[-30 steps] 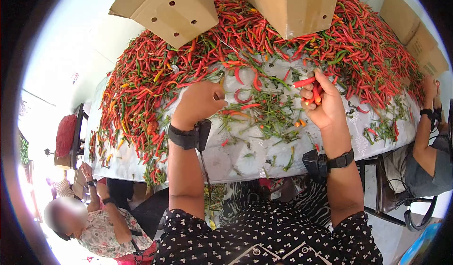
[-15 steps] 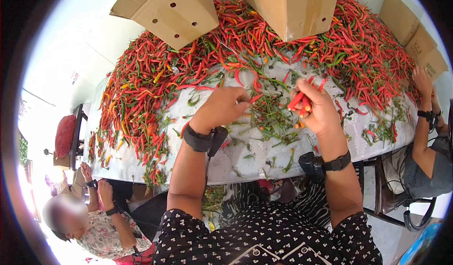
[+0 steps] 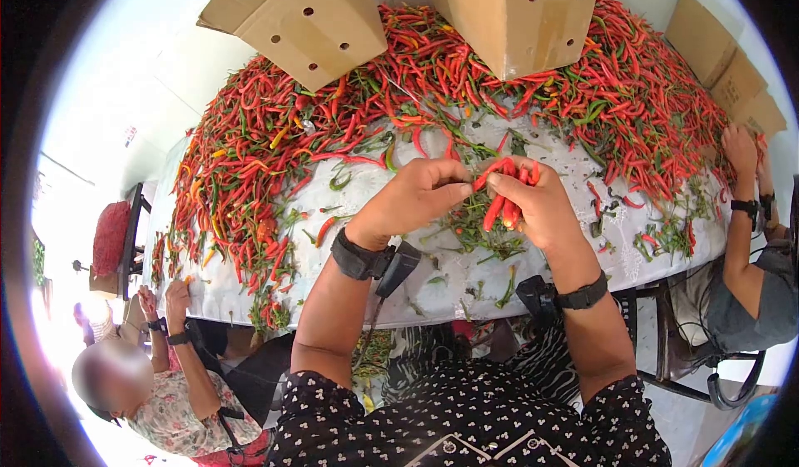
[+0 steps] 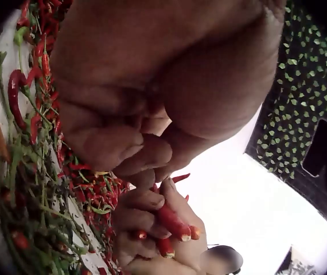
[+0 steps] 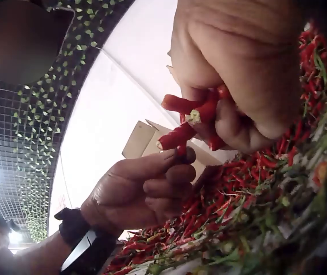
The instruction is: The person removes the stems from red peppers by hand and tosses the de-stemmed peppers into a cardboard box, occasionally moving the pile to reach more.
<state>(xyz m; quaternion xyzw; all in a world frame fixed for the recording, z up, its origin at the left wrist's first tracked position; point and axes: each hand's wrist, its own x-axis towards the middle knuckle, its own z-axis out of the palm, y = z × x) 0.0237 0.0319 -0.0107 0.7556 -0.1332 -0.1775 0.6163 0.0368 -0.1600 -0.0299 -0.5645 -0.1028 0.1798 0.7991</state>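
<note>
My right hand point(image 3: 547, 211) grips a small bunch of red chili peppers point(image 3: 502, 209), their cut pale ends poking out past the fingers. Close against it, my left hand point(image 3: 409, 201) has its thumb and index finger pinched at the end of one red chili pepper from that bunch. In the right wrist view, the left fingertips meet right under the bunch point(image 5: 176, 136). Below both hands, green stems and trimmings point(image 3: 478, 238) lie scattered on the white tablecloth point(image 3: 445, 300).
Red chili peppers are heaped on the left point(image 3: 250, 126) and right point(image 3: 649, 101) of the table. Two cardboard boxes point(image 3: 291, 22) stand at the back among them. One person in a floral shirt point(image 3: 196, 417) sits at left; another person's arm point(image 3: 745, 234) reaches in at right.
My left hand has moved right to meet the right hand. My right hand, still holding the chili peppers, has come left and a little nearer to me.
</note>
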